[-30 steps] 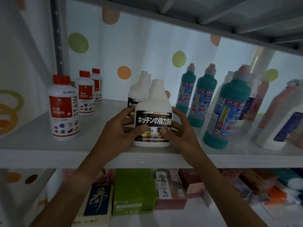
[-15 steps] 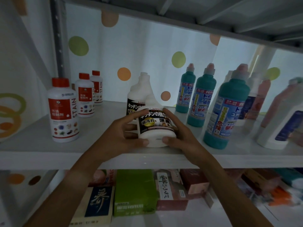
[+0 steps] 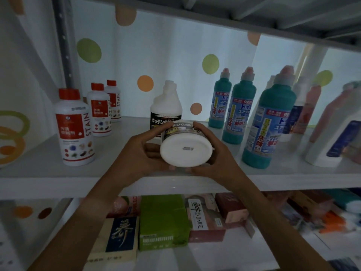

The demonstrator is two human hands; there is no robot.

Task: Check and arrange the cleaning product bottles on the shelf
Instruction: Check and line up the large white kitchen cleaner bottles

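I hold a white kitchen cleaner bottle with a black label, tipped back so its round base with a small printed code faces me. My left hand grips its left side and my right hand grips its right side, above the front of the white shelf. A second identical white bottle stands upright just behind it.
Three white stain remover bottles with red caps stand in a row at the left. Several teal bottles stand at the right, with white and pink bottles beyond. Boxes, one green, fill the shelf below. Another shelf board runs overhead.
The bottle stood upright on the shelf a second ago. Both hands have lifted it and tipped its top away, so its base now faces me.
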